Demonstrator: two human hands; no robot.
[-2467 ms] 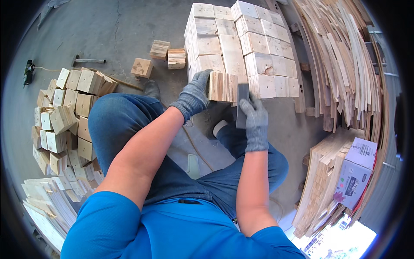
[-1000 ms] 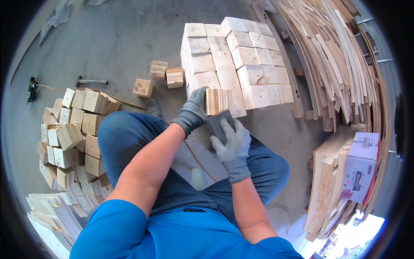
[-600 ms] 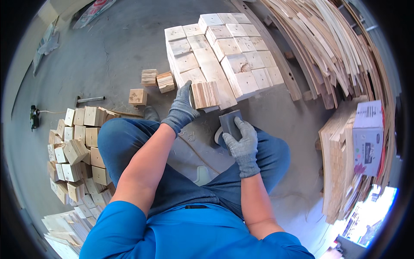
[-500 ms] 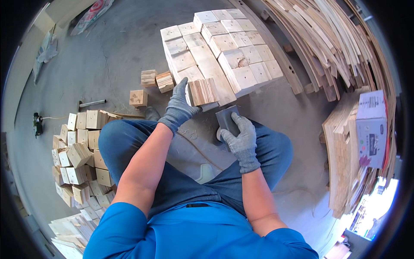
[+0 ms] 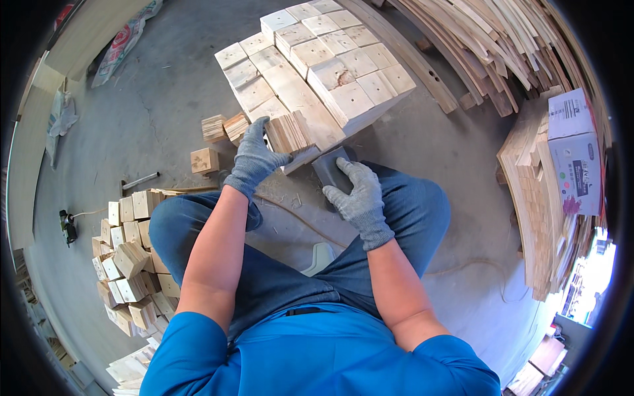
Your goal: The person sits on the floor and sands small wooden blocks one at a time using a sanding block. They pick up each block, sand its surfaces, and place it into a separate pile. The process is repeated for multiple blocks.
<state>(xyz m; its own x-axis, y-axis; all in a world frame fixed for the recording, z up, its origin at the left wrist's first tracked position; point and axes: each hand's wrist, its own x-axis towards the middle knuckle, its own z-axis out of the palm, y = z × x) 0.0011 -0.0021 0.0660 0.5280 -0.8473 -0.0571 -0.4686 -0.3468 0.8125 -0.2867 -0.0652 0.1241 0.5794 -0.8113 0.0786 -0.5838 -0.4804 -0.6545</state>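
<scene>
The left hand (image 5: 254, 158), in a grey glove, is closed around a wood block (image 5: 288, 135) and holds it off the floor, fingers wrapped over its left side and thumb reaching under its lower edge. The block shows its grooved end grain upward and tilts slightly. Just right of that hand and a little nearer the body, the gloved right hand (image 5: 356, 195) grips a dark grey sanding pad (image 5: 330, 168), fingers curled over the pad's near end. The pad's far end sits right under the block's lower right corner; whether the two touch cannot be told.

Directly beyond both hands stands a stack of square blocks (image 5: 317, 59), packed tight in rows, its near edge just behind the held block. Left of the left hand, three loose blocks (image 5: 214, 129) lie on the concrete floor (image 5: 145, 99), with a bolt-like metal piece (image 5: 140, 181) a little nearer the body. Farther left and nearer the body, beside the left knee, is a jumbled pile of blocks (image 5: 129, 264). Right of the right hand, well apart, curved wooden slats (image 5: 535, 191) lean in a heap with a cardboard box (image 5: 574, 148) on top. More long slats (image 5: 489, 39) lie beyond, to the right of the stack.
</scene>
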